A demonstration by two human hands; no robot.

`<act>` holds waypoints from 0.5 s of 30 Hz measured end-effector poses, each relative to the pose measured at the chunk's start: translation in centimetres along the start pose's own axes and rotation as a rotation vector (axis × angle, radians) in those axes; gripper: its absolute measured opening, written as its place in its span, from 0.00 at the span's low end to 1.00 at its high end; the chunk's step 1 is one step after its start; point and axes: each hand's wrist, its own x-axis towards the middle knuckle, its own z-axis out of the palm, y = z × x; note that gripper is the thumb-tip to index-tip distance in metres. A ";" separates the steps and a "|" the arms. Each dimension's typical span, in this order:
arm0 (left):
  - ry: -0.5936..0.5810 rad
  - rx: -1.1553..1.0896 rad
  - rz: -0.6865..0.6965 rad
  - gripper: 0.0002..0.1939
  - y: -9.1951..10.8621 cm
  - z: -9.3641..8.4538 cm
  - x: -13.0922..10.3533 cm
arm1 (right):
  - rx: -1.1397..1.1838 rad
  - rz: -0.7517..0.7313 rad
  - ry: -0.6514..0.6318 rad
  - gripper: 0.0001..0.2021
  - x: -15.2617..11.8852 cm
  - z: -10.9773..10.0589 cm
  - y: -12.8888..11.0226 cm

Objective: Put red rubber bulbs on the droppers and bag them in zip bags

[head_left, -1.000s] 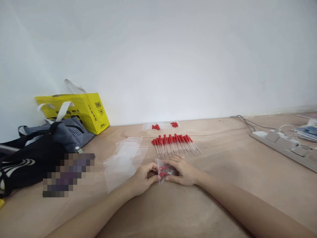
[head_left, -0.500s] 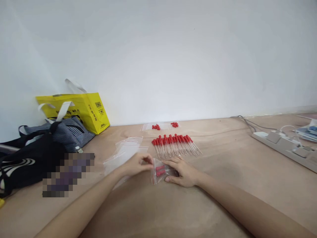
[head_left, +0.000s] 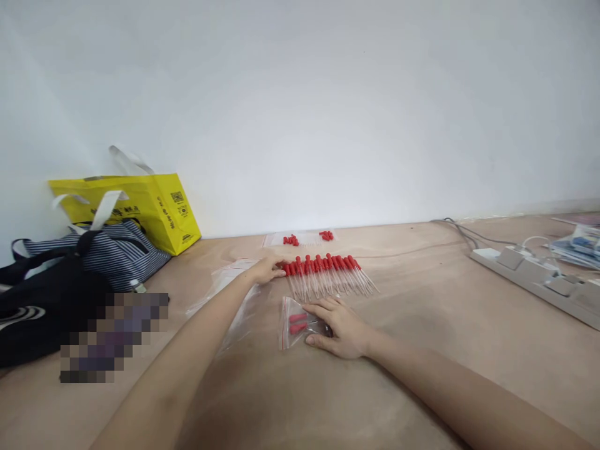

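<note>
My left hand (head_left: 267, 270) reaches to the left end of a row of glass droppers (head_left: 328, 275) with red rubber bulbs. Its thumb and fingertips are closed at the leftmost bulb. A small clear zip bag (head_left: 285, 331) lies nearer to me, holding two droppers whose red bulbs (head_left: 297, 324) face its red-edged opening. Over the other end of that bag rests my right hand (head_left: 342, 328), thumb and fingers curved around it and holding it on the table. The palm hides the tips of the bagged droppers.
Flat clear bags (head_left: 229, 287) lie left of the row, partly under my left forearm. Loose red bulbs (head_left: 327, 235) sit on a plastic bag near the wall. A yellow bag (head_left: 178, 219) and a striped bag (head_left: 126, 250) stand left; a power strip (head_left: 497, 259) lies right.
My left hand has let go of the zip bag's mouth and moved forward to the left end of the dropper row. My right hand stays on the bag.
</note>
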 end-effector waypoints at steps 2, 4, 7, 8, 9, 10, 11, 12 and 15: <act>-0.006 -0.006 -0.006 0.15 -0.3 -0.3 0.0 | -0.003 -0.004 0.003 0.28 0.0 0.0 0.0; -0.005 -0.001 -0.016 0.16 -0.4 -0.7 -0.2 | -0.007 -0.004 0.004 0.28 0.0 0.0 0.0; 0.019 0.016 -0.034 0.14 -0.2 -1.9 -1.0 | -0.012 0.000 0.001 0.28 0.0 0.0 0.1; 0.032 0.022 -0.040 0.14 0.0 -2.3 -1.5 | -0.012 0.000 0.000 0.28 0.0 0.1 0.1; 0.044 0.026 -0.045 0.13 0.3 -2.8 -2.2 | -0.011 -0.001 -0.001 0.28 0.0 0.1 0.1; 0.055 0.029 -0.049 0.12 0.5 -3.3 -3.0 | -0.009 -0.004 -0.002 0.28 0.0 0.1 0.2; 0.067 0.030 -0.052 0.12 0.8 -3.7 -4.0 | -0.006 -0.008 -0.001 0.28 0.0 0.1 0.2; 0.082 0.031 -0.057 0.12 1.1 -4.0 -5.2 | -0.002 -0.011 -0.001 0.28 0.0 0.1 0.2; 0.175 0.048 -0.107 0.12 1.8 -4.4 -9.5 | 0.012 -0.019 0.004 0.28 0.0 0.1 0.2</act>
